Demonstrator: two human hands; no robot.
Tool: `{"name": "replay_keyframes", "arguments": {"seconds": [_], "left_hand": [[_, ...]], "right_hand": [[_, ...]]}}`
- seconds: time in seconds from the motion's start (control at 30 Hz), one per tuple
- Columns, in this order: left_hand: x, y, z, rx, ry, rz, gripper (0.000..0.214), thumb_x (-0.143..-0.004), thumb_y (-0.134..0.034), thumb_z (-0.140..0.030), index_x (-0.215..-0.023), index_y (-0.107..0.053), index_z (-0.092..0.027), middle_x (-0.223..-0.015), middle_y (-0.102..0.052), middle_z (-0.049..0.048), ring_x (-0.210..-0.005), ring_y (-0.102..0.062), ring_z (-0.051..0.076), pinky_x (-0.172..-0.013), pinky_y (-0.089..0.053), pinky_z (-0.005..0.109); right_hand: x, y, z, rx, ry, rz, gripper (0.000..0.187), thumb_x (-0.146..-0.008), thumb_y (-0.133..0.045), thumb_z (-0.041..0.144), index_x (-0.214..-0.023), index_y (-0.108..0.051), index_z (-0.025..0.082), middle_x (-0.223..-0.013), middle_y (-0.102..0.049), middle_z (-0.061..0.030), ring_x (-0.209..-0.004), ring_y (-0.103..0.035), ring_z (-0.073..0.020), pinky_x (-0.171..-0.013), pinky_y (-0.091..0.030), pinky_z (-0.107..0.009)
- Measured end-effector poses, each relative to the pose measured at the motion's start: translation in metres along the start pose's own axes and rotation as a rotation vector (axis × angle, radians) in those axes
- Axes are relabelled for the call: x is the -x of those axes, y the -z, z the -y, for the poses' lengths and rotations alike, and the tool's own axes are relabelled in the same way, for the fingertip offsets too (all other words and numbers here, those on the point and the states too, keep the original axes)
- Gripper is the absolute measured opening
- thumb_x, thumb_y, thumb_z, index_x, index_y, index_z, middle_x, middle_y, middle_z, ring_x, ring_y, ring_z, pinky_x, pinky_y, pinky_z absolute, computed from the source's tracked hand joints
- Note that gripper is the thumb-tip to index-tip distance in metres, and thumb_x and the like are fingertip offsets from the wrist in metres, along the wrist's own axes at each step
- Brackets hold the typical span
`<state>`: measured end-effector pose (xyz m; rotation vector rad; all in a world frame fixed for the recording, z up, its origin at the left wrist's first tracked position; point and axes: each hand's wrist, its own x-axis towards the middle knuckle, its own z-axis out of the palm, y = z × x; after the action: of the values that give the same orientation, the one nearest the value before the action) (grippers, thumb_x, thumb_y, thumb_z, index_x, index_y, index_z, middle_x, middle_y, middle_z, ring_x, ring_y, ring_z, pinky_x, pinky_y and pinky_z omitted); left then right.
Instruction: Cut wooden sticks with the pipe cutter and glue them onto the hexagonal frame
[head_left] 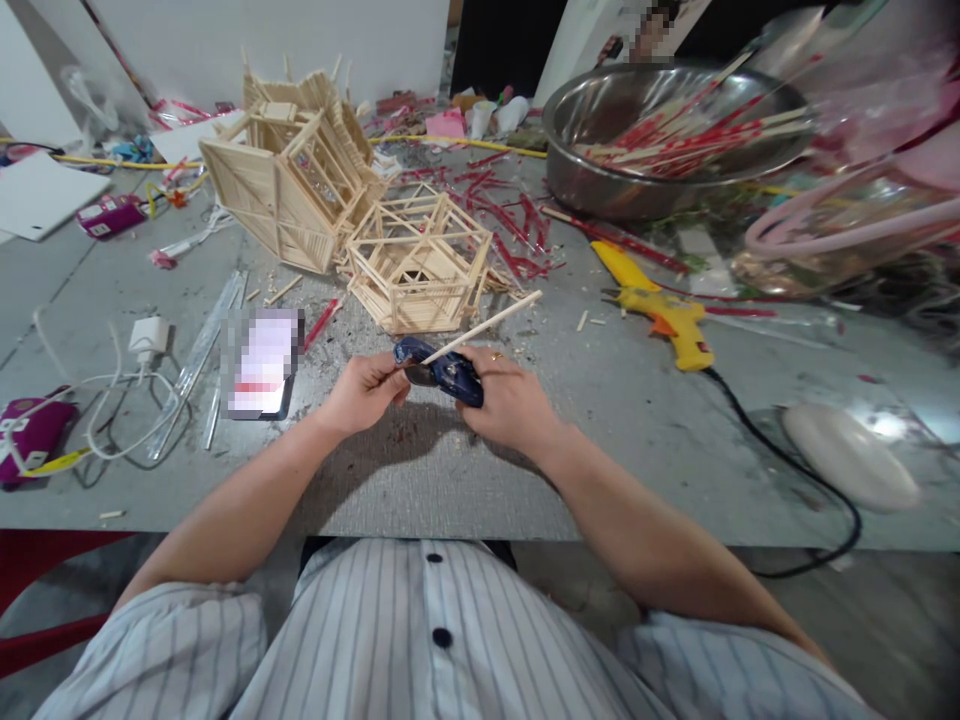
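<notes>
My right hand (pixel 514 395) is wrapped round a dark blue hand tool (pixel 457 377), whose exact kind I cannot make out. A thin wooden stick (pixel 484 327), like a chopstick, crosses the tool and slants up to the right. My left hand (pixel 365 392) is closed in a pinch at the tool's left end, in line with the stick's lower end; the fingers hide that end. Just beyond my hands stands an open hexagonal frame of wooden sticks (pixel 420 262). Behind it on the left, a larger stick-built model (pixel 292 170) lies tilted.
A yellow glue gun (pixel 652 305) with a black cord lies right. Behind it stands a metal basin (pixel 675 185) of red-tipped sticks. Red wrapper scraps (pixel 517 225) litter the middle. A phone (pixel 262 362), clear glue sticks (pixel 196 355) and a white charger (pixel 149 340) are left.
</notes>
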<state>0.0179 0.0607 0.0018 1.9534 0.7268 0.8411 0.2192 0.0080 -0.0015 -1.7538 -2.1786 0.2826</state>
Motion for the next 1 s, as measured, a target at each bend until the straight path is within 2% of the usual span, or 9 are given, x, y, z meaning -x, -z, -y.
{"name": "replay_keyframes", "arguments": {"seconds": [0.2,0.4,0.57,0.67,0.83,1.0], "left_hand": [[-0.001,0.000,-0.004,-0.020,0.028,0.011,0.039,-0.088,-0.045,-0.041,-0.058,-0.048,-0.018,-0.047,-0.048,-0.0023,-0.045,-0.043,0.008,-0.047,-0.034,0.021],[0.000,-0.003,-0.001,-0.088,0.010,-0.021,0.035,-0.089,-0.043,-0.038,-0.060,-0.047,-0.018,-0.049,-0.050,-0.0022,-0.047,-0.046,0.008,-0.048,-0.035,0.020],[0.001,-0.011,0.000,-0.142,-0.045,-0.185,0.020,-0.084,-0.050,-0.031,-0.070,-0.050,-0.018,-0.053,-0.048,-0.0039,-0.047,-0.042,0.007,-0.046,-0.033,0.019],[0.001,-0.014,-0.002,-0.238,-0.102,-0.274,0.021,-0.083,-0.050,-0.025,-0.063,-0.049,-0.017,-0.051,-0.044,-0.0039,-0.047,-0.039,0.007,-0.047,-0.032,0.019],[0.001,-0.011,-0.005,-0.199,-0.098,-0.245,0.028,-0.083,-0.052,-0.030,-0.058,-0.050,-0.017,-0.045,-0.033,-0.0047,-0.045,-0.032,0.007,-0.046,-0.030,0.020],[0.000,-0.009,-0.004,-0.089,-0.077,-0.177,0.032,-0.084,-0.051,-0.035,-0.057,-0.052,-0.018,-0.045,-0.032,-0.0048,-0.046,-0.032,0.008,-0.047,-0.032,0.022]], "right_hand": [[0.001,0.001,0.002,0.021,-0.006,0.004,0.054,-0.069,-0.053,0.020,-0.123,-0.053,0.015,-0.112,-0.067,-0.0132,-0.104,-0.062,-0.0287,-0.086,-0.049,-0.039],[0.001,0.003,0.005,0.053,-0.037,0.062,0.049,-0.069,-0.053,0.021,-0.118,-0.056,0.015,-0.105,-0.069,-0.0128,-0.095,-0.065,-0.0285,-0.078,-0.050,-0.037],[0.000,0.002,0.006,0.064,-0.097,0.068,0.049,-0.071,-0.053,0.023,-0.119,-0.055,0.014,-0.103,-0.069,-0.0139,-0.094,-0.066,-0.0295,-0.078,-0.050,-0.039],[-0.001,-0.001,0.005,0.035,-0.081,0.015,0.052,-0.070,-0.054,0.023,-0.122,-0.054,0.014,-0.108,-0.068,-0.0138,-0.099,-0.064,-0.0284,-0.081,-0.050,-0.039],[0.000,-0.006,0.001,0.004,-0.012,-0.051,0.058,-0.068,-0.054,0.021,-0.125,-0.051,0.013,-0.113,-0.065,-0.0150,-0.104,-0.062,-0.0279,-0.086,-0.049,-0.040],[0.000,-0.004,-0.001,-0.012,0.010,-0.037,0.059,-0.069,-0.053,0.022,-0.127,-0.049,0.014,-0.117,-0.063,-0.0149,-0.108,-0.060,-0.0290,-0.090,-0.048,-0.042]]}}
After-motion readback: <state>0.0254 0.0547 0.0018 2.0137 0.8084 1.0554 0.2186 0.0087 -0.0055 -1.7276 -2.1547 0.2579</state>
